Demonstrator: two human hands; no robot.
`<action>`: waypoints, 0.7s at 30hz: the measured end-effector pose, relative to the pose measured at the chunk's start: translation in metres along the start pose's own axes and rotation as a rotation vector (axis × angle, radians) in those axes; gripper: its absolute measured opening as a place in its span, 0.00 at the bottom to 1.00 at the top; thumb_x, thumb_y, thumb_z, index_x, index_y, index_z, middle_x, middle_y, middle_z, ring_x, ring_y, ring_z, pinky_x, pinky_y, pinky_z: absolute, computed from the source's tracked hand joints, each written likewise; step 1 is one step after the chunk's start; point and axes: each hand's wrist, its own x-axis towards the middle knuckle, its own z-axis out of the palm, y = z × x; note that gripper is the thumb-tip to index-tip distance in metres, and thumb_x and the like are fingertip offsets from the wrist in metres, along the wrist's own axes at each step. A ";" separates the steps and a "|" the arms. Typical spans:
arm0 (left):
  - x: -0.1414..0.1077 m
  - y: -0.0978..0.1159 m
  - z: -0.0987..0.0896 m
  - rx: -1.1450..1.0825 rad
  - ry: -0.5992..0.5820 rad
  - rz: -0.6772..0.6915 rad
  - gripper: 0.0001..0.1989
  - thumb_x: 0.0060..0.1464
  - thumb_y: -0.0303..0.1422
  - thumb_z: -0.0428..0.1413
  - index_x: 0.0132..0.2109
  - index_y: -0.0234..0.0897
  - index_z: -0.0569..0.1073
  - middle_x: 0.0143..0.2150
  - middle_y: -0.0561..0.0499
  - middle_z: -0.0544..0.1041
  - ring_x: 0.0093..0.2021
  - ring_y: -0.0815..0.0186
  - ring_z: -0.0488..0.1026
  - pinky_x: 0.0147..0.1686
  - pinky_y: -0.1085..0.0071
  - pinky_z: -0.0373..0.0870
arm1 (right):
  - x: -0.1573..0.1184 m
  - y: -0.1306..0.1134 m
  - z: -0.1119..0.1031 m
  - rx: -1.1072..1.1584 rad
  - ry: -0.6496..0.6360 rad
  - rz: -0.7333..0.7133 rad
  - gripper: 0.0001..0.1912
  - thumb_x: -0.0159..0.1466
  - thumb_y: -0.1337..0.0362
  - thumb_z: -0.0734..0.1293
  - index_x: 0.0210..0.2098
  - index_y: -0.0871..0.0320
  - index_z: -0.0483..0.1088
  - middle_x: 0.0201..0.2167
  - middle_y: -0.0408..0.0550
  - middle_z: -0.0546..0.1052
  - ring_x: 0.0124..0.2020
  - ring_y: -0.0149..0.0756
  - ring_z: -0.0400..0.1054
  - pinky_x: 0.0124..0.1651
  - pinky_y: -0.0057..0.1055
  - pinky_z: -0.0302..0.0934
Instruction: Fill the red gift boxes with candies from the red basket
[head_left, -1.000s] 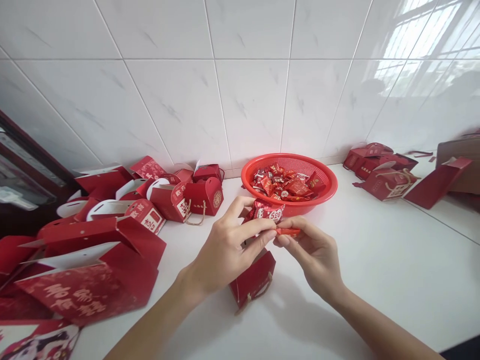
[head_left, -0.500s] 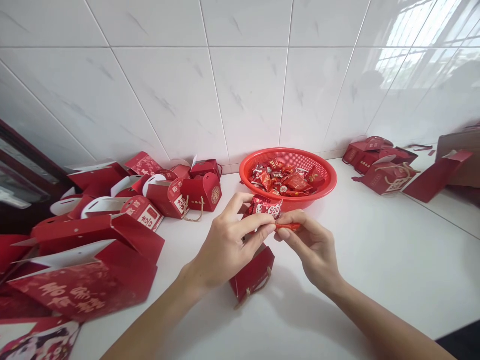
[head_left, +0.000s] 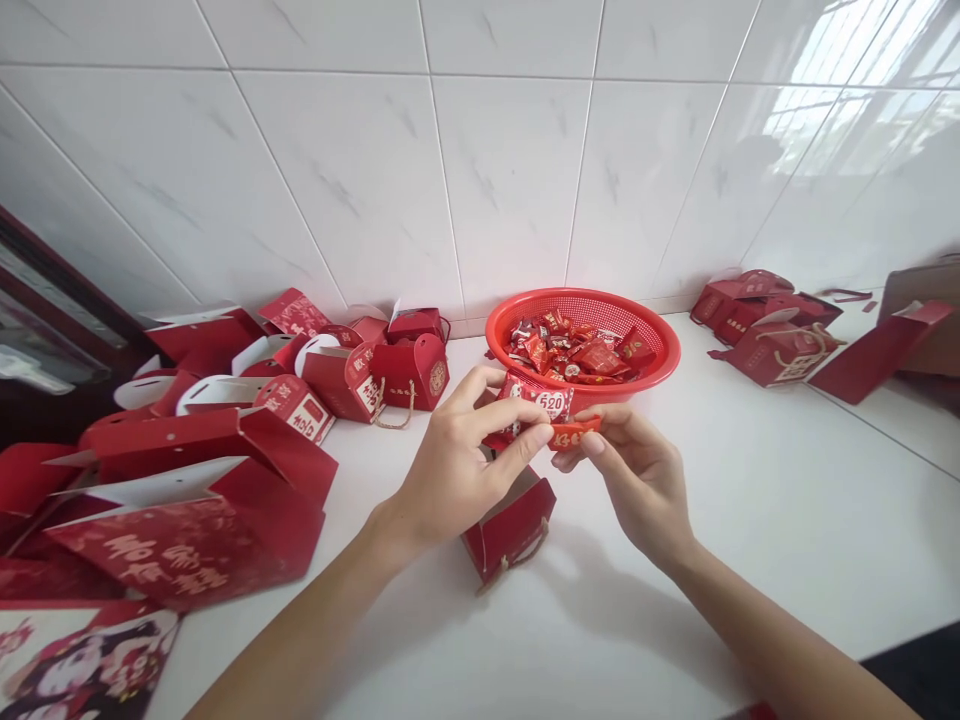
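Note:
My left hand point(head_left: 469, 455) is closed on wrapped candies, among them a red one point(head_left: 551, 403) printed "520". Its thumb and forefinger also meet the left end of an orange-red wrapped candy point(head_left: 574, 433). The other end of that piece is pinched by my right hand point(head_left: 637, 470). Below my hands a small dark red gift box point(head_left: 514, 520) with a rope handle stands on the white table, its top partly hidden by my left hand. Just behind my hands sits a red plastic basket point(head_left: 660, 372) holding many wrapped candies point(head_left: 577, 350).
Several red gift boxes point(head_left: 341, 380) crowd the left side, with larger red ones point(head_left: 202, 550) nearer me. More red boxes point(head_left: 780, 345) lie at the right by a cardboard box point(head_left: 919, 310). A white tiled wall point(head_left: 510, 170) closes off the back.
The orange-red candy is now held flatter, and more of its printed face shows between my hands. My right thumb has shifted to its right end. The view has tilted slightly.

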 end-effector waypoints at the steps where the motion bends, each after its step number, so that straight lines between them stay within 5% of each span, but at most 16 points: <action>1: 0.000 0.000 0.000 -0.010 -0.005 -0.008 0.06 0.62 0.31 0.59 0.36 0.41 0.80 0.39 0.50 0.72 0.46 0.63 0.74 0.43 0.70 0.74 | 0.000 0.000 -0.001 -0.001 0.000 0.007 0.09 0.67 0.56 0.71 0.42 0.54 0.72 0.33 0.45 0.82 0.30 0.38 0.78 0.38 0.40 0.76; 21: 0.000 0.002 0.003 -0.162 -0.050 -0.087 0.09 0.64 0.33 0.57 0.36 0.39 0.81 0.36 0.51 0.71 0.42 0.66 0.70 0.42 0.73 0.71 | -0.002 0.001 -0.003 0.171 -0.122 0.063 0.07 0.70 0.58 0.67 0.44 0.54 0.70 0.32 0.45 0.82 0.32 0.38 0.79 0.36 0.37 0.74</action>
